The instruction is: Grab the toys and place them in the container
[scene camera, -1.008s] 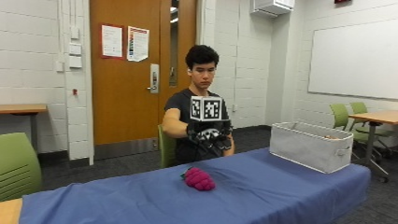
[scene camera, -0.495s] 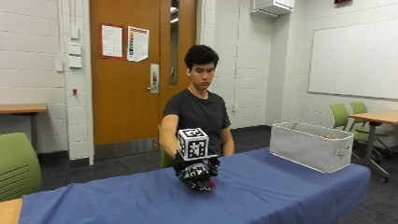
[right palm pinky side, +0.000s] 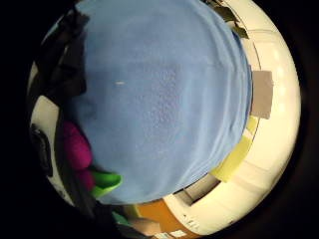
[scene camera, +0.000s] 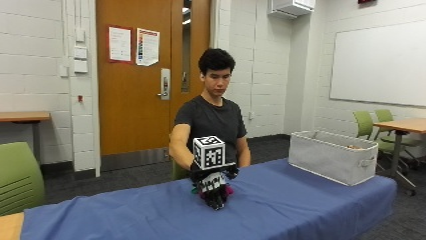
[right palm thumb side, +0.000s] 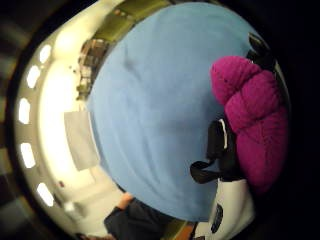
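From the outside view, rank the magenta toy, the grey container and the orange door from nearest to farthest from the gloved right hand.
1. Magenta toy: right at the gloved right hand, on the blue tablecloth.
2. Grey container: at the table's far end, off to one side of the hand.
3. Orange door: in the back wall, behind the person.

Magenta knitted toy (right palm thumb side: 252,115) with a green part, plain blue cloth on the bench (scene camera: 299,210), pale grey container (scene camera: 333,157), black glove (scene camera: 213,187).

One magenta toy (right palm thumb side: 252,117); one grey container (scene camera: 331,156); one blue-covered table (scene camera: 286,210); two green chairs (scene camera: 373,125)
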A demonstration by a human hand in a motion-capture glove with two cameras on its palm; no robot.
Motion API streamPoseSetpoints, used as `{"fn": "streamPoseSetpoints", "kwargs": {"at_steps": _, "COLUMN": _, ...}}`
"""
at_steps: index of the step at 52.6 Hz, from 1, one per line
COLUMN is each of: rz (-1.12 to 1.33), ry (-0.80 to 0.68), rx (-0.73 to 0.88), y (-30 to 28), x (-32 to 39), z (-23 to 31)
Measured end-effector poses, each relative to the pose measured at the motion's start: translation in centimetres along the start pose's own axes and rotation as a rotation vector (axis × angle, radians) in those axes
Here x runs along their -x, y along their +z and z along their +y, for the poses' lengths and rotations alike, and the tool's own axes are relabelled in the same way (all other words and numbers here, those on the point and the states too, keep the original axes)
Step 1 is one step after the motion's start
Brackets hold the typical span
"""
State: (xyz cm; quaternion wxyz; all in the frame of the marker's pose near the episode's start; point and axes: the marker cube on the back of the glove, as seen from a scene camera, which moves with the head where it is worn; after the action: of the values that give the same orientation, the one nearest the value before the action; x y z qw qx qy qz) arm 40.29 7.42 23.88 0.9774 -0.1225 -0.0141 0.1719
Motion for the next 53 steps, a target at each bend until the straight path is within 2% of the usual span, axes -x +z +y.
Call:
{"fn": "streamPoseSetpoints", "kwargs": {"at_steps": 10, "rz": 0.028, "ry": -0.044, "rx": -0.074, "y": -1.7, "x": 0.8, "z": 0.2}}
{"fn": "streamPoseSetpoints", "kwargs": {"at_steps": 30, "rz": -0.024, "ry": -0.056, "rx": 0.033, "y": -3.8, "x": 3.4, "z": -0.8}}
{"fn": "streamPoseSetpoints", "kwargs": {"at_steps": 39, "rz": -0.065, "ry": -0.154, "rx": 0.003, "y": -8.9, "x": 8.5, "z": -0.8}}
{"fn": "streamPoseSetpoints", "kwargs": {"at_steps": 53, "rz": 0.014, "ry": -0.363, "rx": -0.148, "y": -19.5, "x": 22.2, "z": -0.5}}
